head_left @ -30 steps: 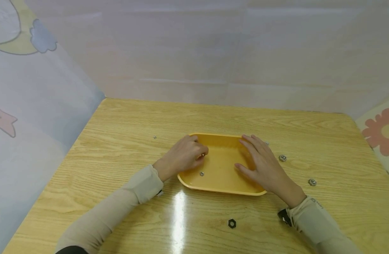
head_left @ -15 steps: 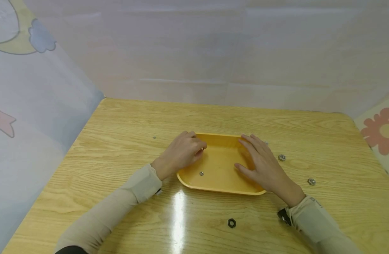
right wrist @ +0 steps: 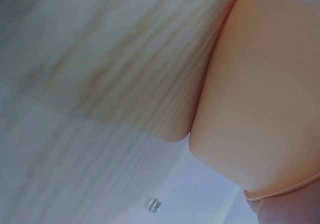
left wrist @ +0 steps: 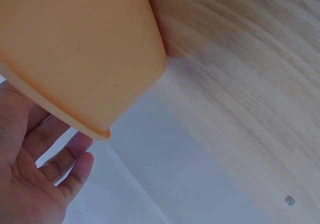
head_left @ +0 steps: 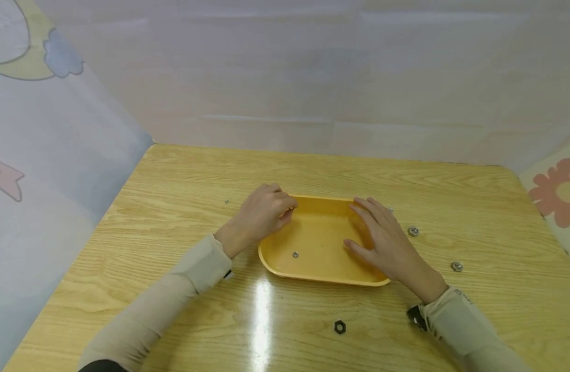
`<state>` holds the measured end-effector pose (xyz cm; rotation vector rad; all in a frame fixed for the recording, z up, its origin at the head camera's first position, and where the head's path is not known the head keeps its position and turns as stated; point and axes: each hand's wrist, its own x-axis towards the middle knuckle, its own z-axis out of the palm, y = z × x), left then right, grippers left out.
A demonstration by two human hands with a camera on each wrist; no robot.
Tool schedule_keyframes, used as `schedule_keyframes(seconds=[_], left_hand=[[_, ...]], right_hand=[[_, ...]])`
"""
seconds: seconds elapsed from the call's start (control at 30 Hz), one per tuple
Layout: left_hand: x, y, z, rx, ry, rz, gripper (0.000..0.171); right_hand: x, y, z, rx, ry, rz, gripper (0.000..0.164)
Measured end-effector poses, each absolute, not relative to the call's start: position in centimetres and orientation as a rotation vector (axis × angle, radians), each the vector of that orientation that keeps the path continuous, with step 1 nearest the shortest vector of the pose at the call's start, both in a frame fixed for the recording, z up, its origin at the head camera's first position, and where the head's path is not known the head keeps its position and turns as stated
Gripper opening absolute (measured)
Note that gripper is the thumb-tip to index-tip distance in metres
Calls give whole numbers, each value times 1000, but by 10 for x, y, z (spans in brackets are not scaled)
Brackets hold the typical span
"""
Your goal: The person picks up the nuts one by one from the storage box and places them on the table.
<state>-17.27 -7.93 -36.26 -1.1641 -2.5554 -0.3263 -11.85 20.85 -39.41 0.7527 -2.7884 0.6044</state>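
Note:
A yellow tray (head_left: pixel 319 253) lies mid-table, with a small silver nut (head_left: pixel 296 254) on its floor. My left hand (head_left: pixel 262 214) is at the tray's left rim, fingers bent and thumb and forefinger close together. A tiny pale spot shows between them; whether it is a held piece I cannot tell. In the left wrist view the left hand's fingers (left wrist: pixel 80 171) are beside the tray's rim (left wrist: pixel 55 106). My right hand (head_left: pixel 384 243) rests over the tray's right end, fingers nearly straight and spread, thumb over the inside.
A black nut (head_left: pixel 339 326) lies in front of the tray. To the right are two larger silver nuts, one nearer the tray (head_left: pixel 413 231) and one farther out (head_left: pixel 457 266). Tiny pieces lie left (head_left: pixel 226 201) and behind the right hand (head_left: pixel 391 210). A wall (head_left: pixel 331 103) closes off the back.
My left hand has moved up and to the left, from over the tray's inside to its left rim. The right hand, the tray and the nuts have stayed in place.

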Motion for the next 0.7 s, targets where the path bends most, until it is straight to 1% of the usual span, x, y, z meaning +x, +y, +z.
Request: schedule_keyframes(seconds=[0.7], left_hand=[[-188, -94, -352, -1087, -2501, -358, 11]], right_hand=[[-118, 209, -395, 739, -2803, 611, 76]])
